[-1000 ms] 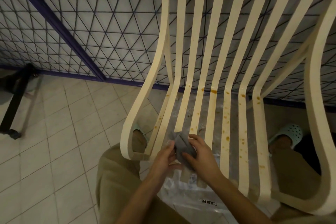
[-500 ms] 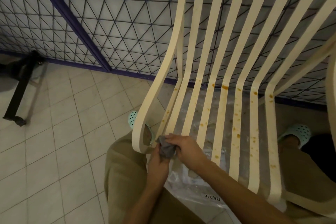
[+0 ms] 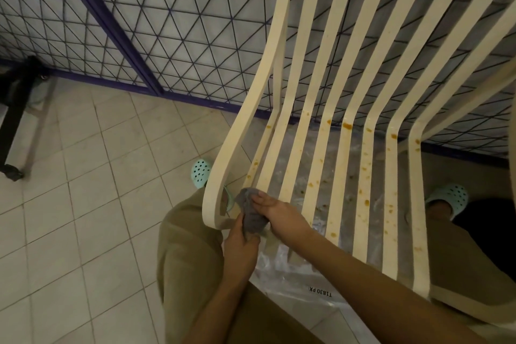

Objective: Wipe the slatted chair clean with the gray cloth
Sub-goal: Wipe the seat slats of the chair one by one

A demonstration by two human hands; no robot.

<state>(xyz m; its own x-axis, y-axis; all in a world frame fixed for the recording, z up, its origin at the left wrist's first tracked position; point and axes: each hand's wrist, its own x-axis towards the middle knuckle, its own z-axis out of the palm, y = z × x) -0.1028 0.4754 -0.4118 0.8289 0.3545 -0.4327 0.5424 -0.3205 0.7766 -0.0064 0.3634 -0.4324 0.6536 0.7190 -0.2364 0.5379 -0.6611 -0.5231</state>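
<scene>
A cream slatted chair (image 3: 339, 109) fills the right half of the view, its seat slats dotted with orange-brown stains. The gray cloth (image 3: 250, 215) is bunched at the front left corner of the seat, over the leftmost slats. My right hand (image 3: 282, 217) lies over the cloth from the right and holds it against the slats. My left hand (image 3: 242, 246) comes from below and grips the cloth's lower end.
Clear plastic sheeting (image 3: 296, 274) lies on the floor under the seat. A purple-framed wire mesh fence (image 3: 156, 31) runs behind the chair. A black stand (image 3: 12, 120) sits at the far left on the tiled floor (image 3: 83, 204). My feet wear teal clogs (image 3: 200, 172).
Both hands have carried the cloth leftward, from the middle front slats to the seat's front left corner. The camera view has shifted closer and to the left.
</scene>
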